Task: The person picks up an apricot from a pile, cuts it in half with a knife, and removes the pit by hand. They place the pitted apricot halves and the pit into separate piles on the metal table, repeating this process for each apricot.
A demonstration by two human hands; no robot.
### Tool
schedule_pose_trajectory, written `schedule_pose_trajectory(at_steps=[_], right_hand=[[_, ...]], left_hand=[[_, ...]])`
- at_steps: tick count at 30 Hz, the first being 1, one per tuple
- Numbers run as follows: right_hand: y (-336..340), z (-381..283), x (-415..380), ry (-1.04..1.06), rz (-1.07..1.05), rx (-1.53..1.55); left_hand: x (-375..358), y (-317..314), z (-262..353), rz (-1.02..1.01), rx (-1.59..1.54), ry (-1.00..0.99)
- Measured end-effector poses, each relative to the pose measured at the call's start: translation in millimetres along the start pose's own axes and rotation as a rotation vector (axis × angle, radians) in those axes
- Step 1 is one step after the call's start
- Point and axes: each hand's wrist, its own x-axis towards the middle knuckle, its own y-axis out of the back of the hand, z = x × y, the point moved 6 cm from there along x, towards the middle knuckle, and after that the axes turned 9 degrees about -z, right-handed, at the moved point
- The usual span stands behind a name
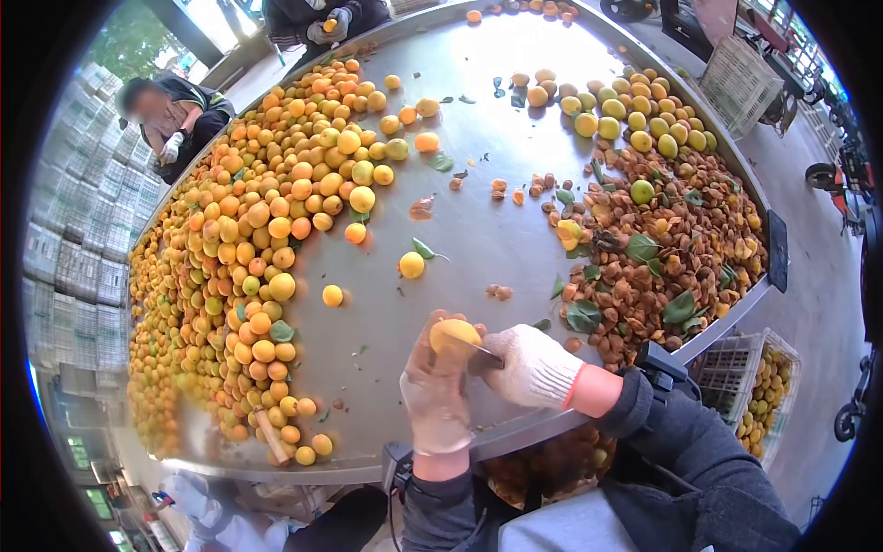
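Observation:
In a light glove, my left hand (pixel 436 397) is closed around a yellow-orange apricot (pixel 454 337) above the metal table's near side. My right hand (pixel 532 366), in a white knit glove, grips a small knife (pixel 486 350). The knife's blade meets the right side of the apricot; how deep it sits in the fruit is hard to see. Beyond my hands, a few brown pits (pixel 498 293) and a single apricot (pixel 411 265) lie on the steel.
A big heap of apricots (pixel 267 212) covers the table's left side. Brown pits (pixel 671 248) with leaves are piled at right, greener fruit (pixel 644 110) behind them. Crates (pixel 736 377) stand beside the table. Two people work at the far left edge. A wooden handle (pixel 272 436) lies near the front.

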Motion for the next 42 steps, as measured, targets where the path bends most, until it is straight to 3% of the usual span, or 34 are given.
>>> schedule_pose_trajectory(at_steps=[3,7,9,13,15,16,18,20,22,24,28,30,32,34,35,36,37,38,40,42], right_hand=[[0,1,0,0.001,-0.003,0.107],[5,-8,-4,0.077,0.048,0.067],[4,-10,-5,0.077,0.062,0.037],[-2,-3,-8,0.075,0.074,0.001],[0,-1,-5,0.024,0.019,0.018],[-1,2,-4,-0.029,-0.034,0.038],[-2,6,-3,-0.038,-0.061,0.057],[-5,9,-2,-0.042,-0.091,0.070],[-1,-1,-4,0.137,0.012,0.084],[-1,-6,-4,0.142,0.054,0.057],[-3,-5,-7,0.131,0.175,0.021],[-6,-4,-6,0.142,0.200,-0.001],[-7,-5,-6,0.152,0.229,-0.021],[-9,-6,-4,0.128,0.153,0.031],[-5,-8,-4,0.125,0.154,0.032],[-8,-9,-2,0.119,0.021,0.062],[-12,-9,-2,0.112,-0.113,0.091],[-13,-4,-1,0.110,-0.113,0.091],[-24,3,4,0.244,-0.273,0.414],[-27,7,2,0.220,-0.310,0.527]], left_hand=[[-5,-7,5,0.001,0.199,-0.111],[-6,-9,13,-0.106,0.109,-0.171],[-2,-6,4,-0.203,0.065,-0.060],[-8,-10,2,-0.153,0.062,0.047],[-13,-12,16,-0.077,0.755,-0.146],[-13,-11,15,-0.081,0.755,-0.142],[-13,-20,22,-0.128,1.165,-0.353],[-12,-17,19,-0.147,0.983,-0.365],[-13,-19,23,-0.158,0.803,-0.376],[-12,-21,13,-0.203,0.164,-0.071],[-10,-12,-2,-0.160,0.107,0.006],[-14,-19,16,-0.163,0.587,-0.191],[-14,-18,18,-0.139,0.683,-0.267],[-15,-22,21,-0.119,0.778,-0.342],[-15,-21,19,-0.103,0.662,-0.315],[-14,-19,18,-0.087,0.546,-0.287],[-14,-19,18,-0.088,0.545,-0.284],[-13,-17,17,-0.087,0.535,-0.245],[-11,-13,18,-0.091,0.524,-0.205],[-9,-15,18,-0.232,0.497,-0.182]])
